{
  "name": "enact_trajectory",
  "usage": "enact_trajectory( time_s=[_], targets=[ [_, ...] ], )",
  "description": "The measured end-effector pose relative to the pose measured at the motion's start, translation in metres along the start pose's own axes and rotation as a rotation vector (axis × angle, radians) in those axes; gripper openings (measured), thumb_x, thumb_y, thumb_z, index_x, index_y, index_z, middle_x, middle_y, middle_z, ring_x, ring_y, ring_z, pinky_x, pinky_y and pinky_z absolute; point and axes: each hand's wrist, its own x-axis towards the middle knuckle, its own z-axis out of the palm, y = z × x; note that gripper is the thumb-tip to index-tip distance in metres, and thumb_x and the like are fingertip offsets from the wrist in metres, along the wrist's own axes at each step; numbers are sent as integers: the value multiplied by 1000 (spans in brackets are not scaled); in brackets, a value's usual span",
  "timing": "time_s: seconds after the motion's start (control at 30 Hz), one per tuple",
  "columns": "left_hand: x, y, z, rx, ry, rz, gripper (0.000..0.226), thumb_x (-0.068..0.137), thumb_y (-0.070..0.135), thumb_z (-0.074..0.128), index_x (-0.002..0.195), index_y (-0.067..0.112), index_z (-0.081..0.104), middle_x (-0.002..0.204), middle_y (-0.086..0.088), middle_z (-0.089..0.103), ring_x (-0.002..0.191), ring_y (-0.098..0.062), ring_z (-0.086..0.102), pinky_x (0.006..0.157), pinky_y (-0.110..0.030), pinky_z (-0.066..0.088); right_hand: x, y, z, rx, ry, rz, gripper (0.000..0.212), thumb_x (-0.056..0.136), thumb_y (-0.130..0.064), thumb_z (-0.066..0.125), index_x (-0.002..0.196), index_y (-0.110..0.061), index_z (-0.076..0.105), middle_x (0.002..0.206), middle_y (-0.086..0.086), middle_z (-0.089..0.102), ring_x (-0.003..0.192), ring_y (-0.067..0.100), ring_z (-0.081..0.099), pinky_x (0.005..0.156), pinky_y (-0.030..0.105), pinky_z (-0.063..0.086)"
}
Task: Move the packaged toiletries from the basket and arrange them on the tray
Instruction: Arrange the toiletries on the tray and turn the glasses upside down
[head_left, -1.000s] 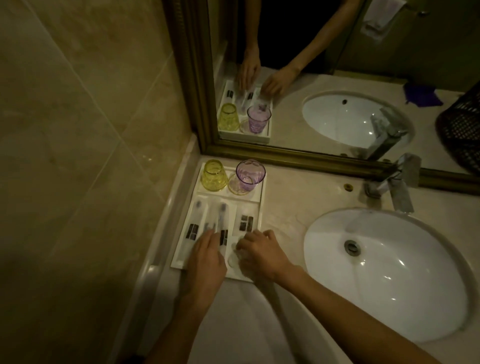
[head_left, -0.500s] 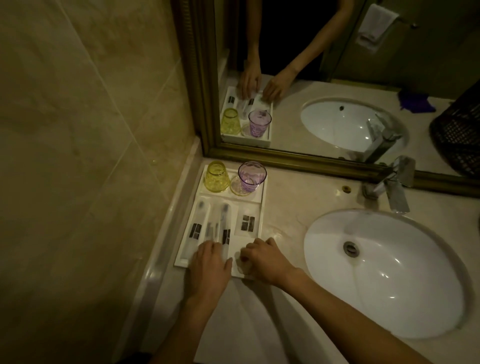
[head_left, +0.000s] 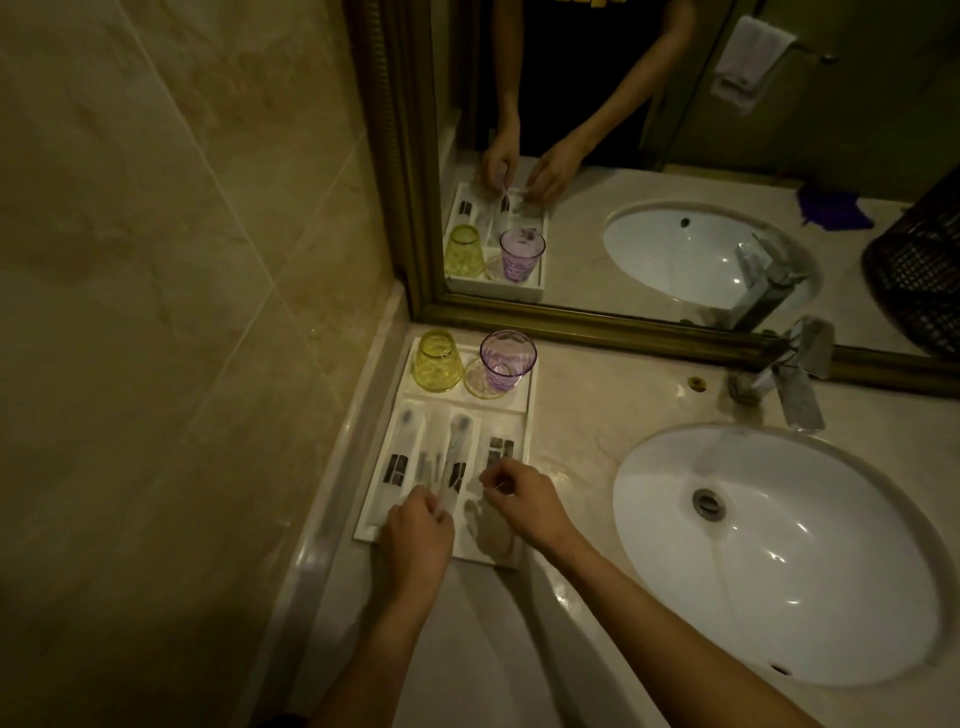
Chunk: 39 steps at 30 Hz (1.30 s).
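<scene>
A white divided tray (head_left: 528, 415) lies in the counter's left corner. Two long clear packets lie in it: one at the left (head_left: 399, 460) and a middle one (head_left: 458, 457). My left hand (head_left: 418, 540) pinches the near end of the middle packet, which is tilted up slightly. A small packet with a dark label (head_left: 500, 449) lies in the right compartment, and my right hand (head_left: 519, 499) has its fingertips pinched at its near edge. A round packet (head_left: 488, 532) lies in shadow under my right wrist. The dark woven basket (head_left: 919, 280) shows only as a reflection in the mirror.
A yellow cup (head_left: 437, 361) stands upside down and a purple glass (head_left: 506, 358) stands upright in the tray's far compartment. The white sink (head_left: 779, 551) and chrome tap (head_left: 795, 374) are at the right. A tiled wall bounds the left, the gold-framed mirror (head_left: 597, 325) the back.
My left hand went from lying flat on the packets to pinching the middle one's end. My right hand moved from the near compartment up to the small packet.
</scene>
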Motion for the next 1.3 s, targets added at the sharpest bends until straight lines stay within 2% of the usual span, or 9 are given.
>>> enact_trajectory(
  time_s=[0.2,0.27,0.37,0.53,0.73,0.87,1.03,1.17,1.3],
  targets=[
    [2,8,2,-570,-208,-195,19,84,4,74,90,14,59,89,-9,68,76,-22,64,60,-31,49,26,-9,20,-117,22,-54,34,87,-23,64,120,-17,61,106,7,67,90,24,67,76,37,55],
    [-2,6,4,-757,-276,-278,27,81,-1,76,94,15,60,95,-14,70,84,-29,68,60,-31,48,35,-16,19,204,63,242,36,80,-21,74,110,-7,62,91,10,70,76,22,67,65,36,57],
    [-5,2,2,-969,-338,-373,34,77,-7,78,102,10,62,104,-23,72,86,-35,72,62,-34,53,47,-20,16,708,-123,633,19,74,-7,83,87,0,70,75,15,69,61,23,65,59,33,55],
    [-8,-9,-4,-1037,-418,-473,23,78,-6,78,98,1,68,83,-16,74,66,-25,71,64,-33,55,56,-16,18,691,-107,645,25,70,-4,88,69,-3,64,65,13,65,48,18,61,46,25,46],
    [-15,-16,-13,-892,-408,-443,24,88,11,75,107,0,67,74,-15,78,67,-26,75,60,-31,55,81,-16,17,629,-81,507,28,78,-10,85,64,-1,62,57,14,59,35,16,57,42,25,53],
    [-17,-12,-14,-457,-292,-355,40,90,33,73,121,12,58,75,-14,76,54,-23,70,43,-27,50,92,-12,17,437,-96,373,34,86,-20,79,61,-4,63,53,9,60,45,20,62,60,35,61],
    [-30,-19,-21,366,-20,135,39,99,49,50,134,32,50,119,4,69,102,-12,66,74,-26,49,91,-3,8,-387,166,-6,29,93,-32,60,75,-11,69,72,10,70,72,30,66,62,35,52],
    [-30,-28,-5,419,-142,419,53,106,40,37,156,25,31,162,0,37,146,-14,36,119,-31,33,80,14,2,-695,91,-320,17,83,-19,61,98,-16,68,102,7,67,92,33,64,74,39,48],
    [-34,-30,9,431,-229,439,58,106,39,34,158,17,23,169,-3,19,154,-13,19,125,-31,21,65,30,-3,-778,16,-285,27,85,-23,61,111,-21,65,121,0,62,110,26,61,94,42,40]
  ],
)
